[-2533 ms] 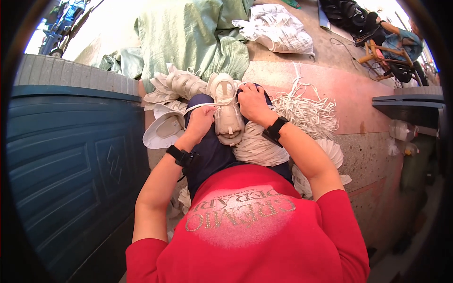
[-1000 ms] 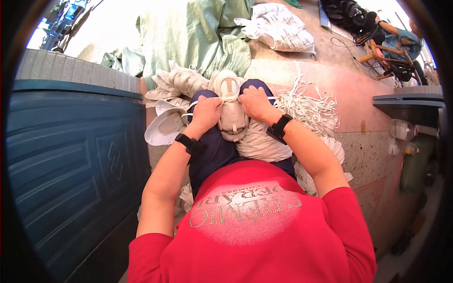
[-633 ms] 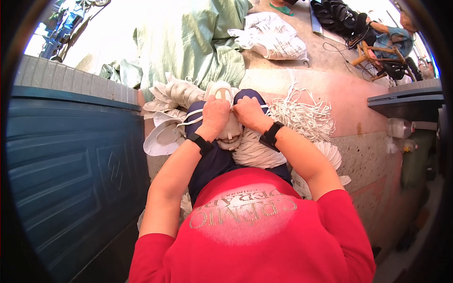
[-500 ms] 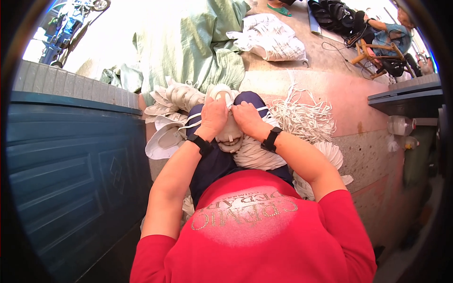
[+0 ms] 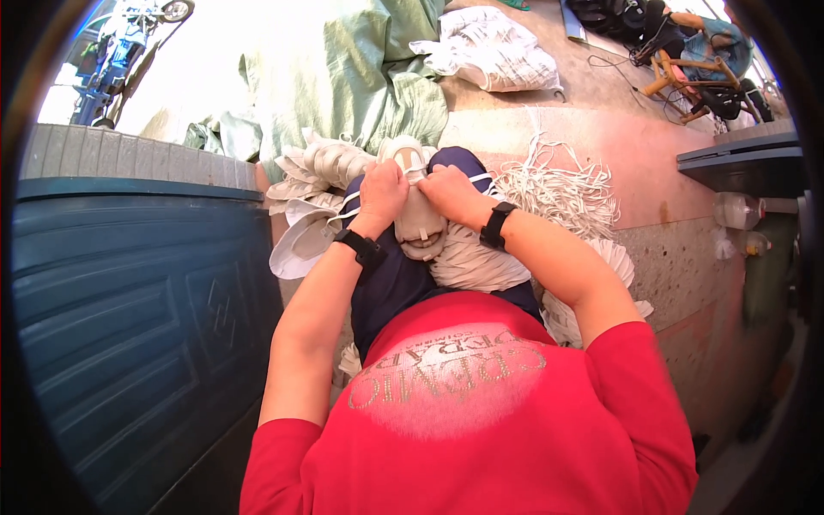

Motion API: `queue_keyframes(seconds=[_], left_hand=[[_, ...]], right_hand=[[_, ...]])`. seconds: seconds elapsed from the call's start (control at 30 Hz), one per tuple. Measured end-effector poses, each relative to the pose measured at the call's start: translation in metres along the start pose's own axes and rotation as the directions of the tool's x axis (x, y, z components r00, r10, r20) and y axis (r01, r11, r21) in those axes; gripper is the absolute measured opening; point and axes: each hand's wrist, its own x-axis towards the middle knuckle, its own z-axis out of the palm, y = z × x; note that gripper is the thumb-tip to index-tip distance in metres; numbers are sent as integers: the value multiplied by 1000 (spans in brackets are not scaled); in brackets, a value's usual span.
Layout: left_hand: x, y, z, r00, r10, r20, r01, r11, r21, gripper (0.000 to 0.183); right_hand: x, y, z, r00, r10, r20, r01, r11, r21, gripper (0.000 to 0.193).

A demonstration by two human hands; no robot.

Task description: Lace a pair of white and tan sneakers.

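Observation:
An off-white shoe (image 5: 419, 218) rests lengthwise on my lap between my knees. My left hand (image 5: 384, 190) is closed at the shoe's left side, pinching a white shoelace (image 5: 345, 215) whose loose length trails left over my knee. From the other side my right hand (image 5: 452, 194) pinches the lace too, its fingertips close to my left hand's over the shoe. Another stretch of lace shows by my right knee. Fingers cover part of the lacing.
Several pale shoes (image 5: 300, 245) are heaped at my left knee. A tangle of white laces (image 5: 558, 189) lies right, with bundled pale material (image 5: 614, 262) nearer. Ahead are a green sheet (image 5: 343, 77) and a white sack (image 5: 498, 51). Blue panels (image 5: 137, 326) stand left; a person sits far right.
My hands have shifted slightly apart over the shoe, uncovering more of its far part. The whole view has tilted a little.

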Motion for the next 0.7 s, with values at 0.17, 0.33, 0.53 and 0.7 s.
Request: queue_keyframes(seconds=[0.17, 0.33, 0.53, 0.7], left_hand=[[1, -15, 8, 990, -139, 22, 140, 940, -310, 18], [6, -15, -2, 951, -235, 202, 308, 787, -535, 16], [17, -17, 8, 919, -183, 348, 371, 699, -611, 10], [20, 0, 1, 921, -97, 377, 290, 818, -496, 14]], right_hand=[[15, -16, -25, 975, -98, 199, 154, 946, -286, 7], [14, 5, -23, 965, -258, 46, 261, 927, -271, 8], [4, -13, -68, 855, -319, -409, 407, 901, 150, 11], [-31, 2, -294, 755, -139, -640, 278, 953, 122, 10]])
